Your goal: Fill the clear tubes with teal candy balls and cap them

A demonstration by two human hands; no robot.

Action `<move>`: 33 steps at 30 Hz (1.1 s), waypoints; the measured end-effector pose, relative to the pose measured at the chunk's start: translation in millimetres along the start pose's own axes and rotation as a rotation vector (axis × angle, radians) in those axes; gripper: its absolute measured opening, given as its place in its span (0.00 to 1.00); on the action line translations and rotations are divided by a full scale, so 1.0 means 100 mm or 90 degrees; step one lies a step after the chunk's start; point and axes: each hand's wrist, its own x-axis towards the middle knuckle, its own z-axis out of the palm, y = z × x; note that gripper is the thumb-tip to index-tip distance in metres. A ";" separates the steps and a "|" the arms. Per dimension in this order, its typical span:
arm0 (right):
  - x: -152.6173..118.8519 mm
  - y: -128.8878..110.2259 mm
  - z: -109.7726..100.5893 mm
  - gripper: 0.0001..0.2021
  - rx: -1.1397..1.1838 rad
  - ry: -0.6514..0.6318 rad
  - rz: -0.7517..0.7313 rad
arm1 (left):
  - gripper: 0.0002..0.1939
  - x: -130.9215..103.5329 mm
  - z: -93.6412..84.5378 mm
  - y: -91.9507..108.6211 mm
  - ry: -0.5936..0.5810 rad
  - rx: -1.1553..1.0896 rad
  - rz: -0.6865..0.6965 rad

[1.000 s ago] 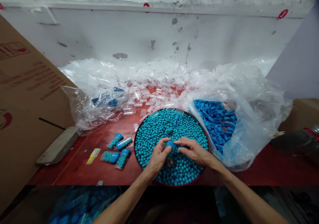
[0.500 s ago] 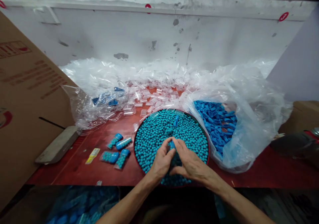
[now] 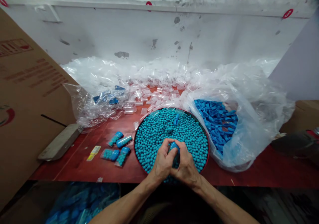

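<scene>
Over a round tray full of teal beads, both my hands meet around a small container with a blue cap. My left hand grips it from the left, thumb and fingers closed on it. On the other side my right hand wraps round it, fingertips against the cap. The lower part of the container is hidden by my hands. A loose blue cap lies on the beads. To the left, several bead-filled clear containers with blue caps rest on the red table.
On the right, a clear plastic bag spills many blue caps. Empty clear containers are scattered behind the tray. A cardboard box and a grey block stand at left, near a yellow-and-white label.
My right hand has closed in around the container, its fingers now curled nearer my left hand. The blue cap shows more clearly between them.
</scene>
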 end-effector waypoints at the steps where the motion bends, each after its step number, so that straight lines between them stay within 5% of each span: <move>1: -0.02 0.01 0.03 0.34 -0.012 0.001 0.009 | 0.09 0.00 -0.01 -0.01 -0.006 0.020 0.012; 6: -0.02 -0.04 0.03 0.38 -0.043 -0.157 0.063 | 0.08 0.03 -0.12 -0.07 -0.029 0.107 0.054; 10: 0.19 0.00 -0.11 0.38 -0.095 -0.279 0.022 | 0.12 0.01 -0.53 -0.08 0.025 0.124 0.012; 13: 0.48 0.19 -0.14 0.25 -0.172 -0.256 0.027 | 0.16 -0.05 -1.05 -0.10 0.154 0.244 0.003; 16: 0.75 0.42 -0.05 0.23 -0.252 -0.270 0.018 | 0.18 -0.09 -1.55 -0.13 0.302 0.451 -0.020; 19: 0.91 0.57 0.08 0.22 -0.300 -0.333 -0.023 | 0.20 -0.08 -1.76 -0.11 0.459 0.678 0.011; 22: 0.95 0.64 0.12 0.15 -0.297 -0.365 -0.034 | 0.18 -0.02 -1.58 -0.09 0.459 0.705 0.115; 25: 0.92 0.68 0.09 0.11 -0.203 -0.311 -0.014 | 0.15 0.13 -1.14 -0.13 0.279 0.568 0.175; 29: 0.78 0.69 0.09 0.10 0.026 -0.191 0.068 | 0.19 0.39 -0.55 -0.26 0.104 0.475 0.174; 33: 0.65 0.68 0.11 0.16 0.237 -0.272 0.254 | 0.20 0.51 -0.28 -0.38 0.012 0.363 0.113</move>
